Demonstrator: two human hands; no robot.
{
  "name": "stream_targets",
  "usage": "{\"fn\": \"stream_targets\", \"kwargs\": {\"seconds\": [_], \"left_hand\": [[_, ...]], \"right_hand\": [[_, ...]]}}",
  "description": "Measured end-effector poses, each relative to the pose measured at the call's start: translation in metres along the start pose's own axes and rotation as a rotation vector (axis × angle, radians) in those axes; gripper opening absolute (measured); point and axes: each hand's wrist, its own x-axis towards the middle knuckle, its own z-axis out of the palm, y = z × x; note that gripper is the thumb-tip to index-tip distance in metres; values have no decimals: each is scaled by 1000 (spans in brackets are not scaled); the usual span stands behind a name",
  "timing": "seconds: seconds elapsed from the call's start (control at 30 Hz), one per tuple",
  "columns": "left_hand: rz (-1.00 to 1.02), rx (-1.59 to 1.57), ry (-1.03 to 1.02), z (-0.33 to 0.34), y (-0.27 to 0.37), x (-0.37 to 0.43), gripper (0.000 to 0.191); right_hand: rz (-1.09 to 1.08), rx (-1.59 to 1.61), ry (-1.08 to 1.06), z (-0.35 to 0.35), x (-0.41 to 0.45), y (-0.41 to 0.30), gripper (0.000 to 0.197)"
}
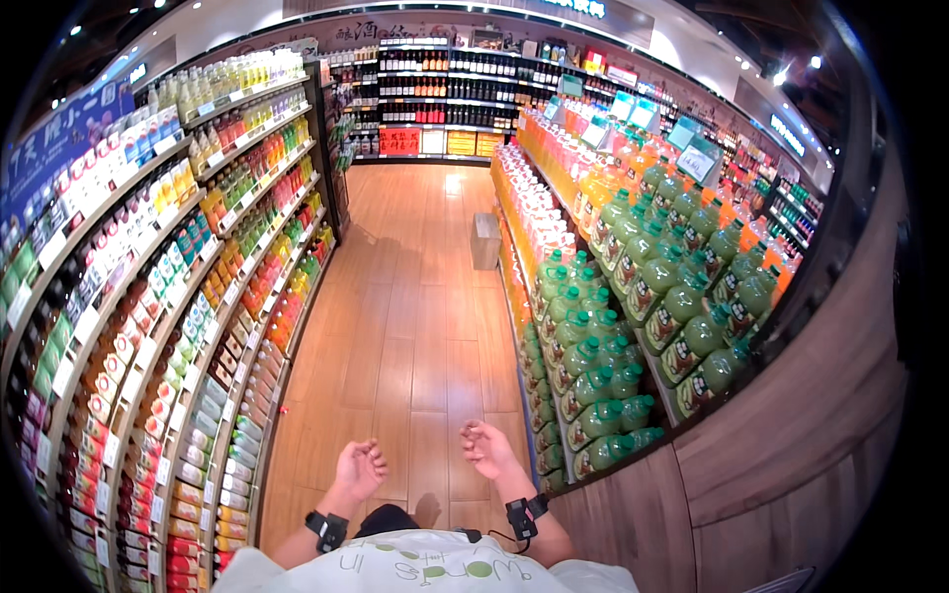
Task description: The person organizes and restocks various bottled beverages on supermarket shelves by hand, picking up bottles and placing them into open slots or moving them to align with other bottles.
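My left hand (359,471) is held in front of my body over the wooden floor (397,370), palm partly up and fingers loosely curled around nothing. My right hand (487,450) is raised at a similar height, also without anything in it, its fingers bent. Each wrist wears a black strapped device, the left one (328,530) and the right one (523,517). Nearest to my right hand stand large plastic bottles of green drink (586,385) with green caps, stacked on a tiered display. Neither hand touches any goods.
A long shelf (245,244) of bottled and boxed drinks lines the left side. On the right, orange drink bottles (600,185) continue beyond the green ones, behind a wood-panelled end (778,445). A grey box (485,241) stands on the aisle floor. Wine shelves (445,89) close the far end.
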Motion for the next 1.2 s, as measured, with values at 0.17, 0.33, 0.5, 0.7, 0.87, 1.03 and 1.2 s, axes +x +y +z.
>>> {"fn": "stream_targets", "kwargs": {"seconds": [0.17, 0.33, 0.5, 0.7, 0.87, 1.03, 1.2], "left_hand": [[-158, -217, 205, -62, 7, 51, 10], [-198, -232, 433, -98, 67, 142, 10], [-53, 20, 270, 17, 151, 300, 14], [-290, -56, -320, 181, 222, 427, 10], [-509, -138, -308, 188, 227, 471, 10], [-649, -220, 61, 100, 234, 536, 12], [-386, -127, 72, 146, 307, 622, 10]], "right_hand": [[263, -15, -75, 24, 63, 7, 13], [431, 179, -28, -18, 148, 0, 11], [-50, 52, 138, 4, 220, -119, 8], [-334, 84, 234, 35, 277, -206, 6], [-311, 246, 185, -5, 311, -206, 5], [-332, 486, 328, -62, 340, -240, 8], [-467, 425, 459, -78, 438, -342, 11]]}}
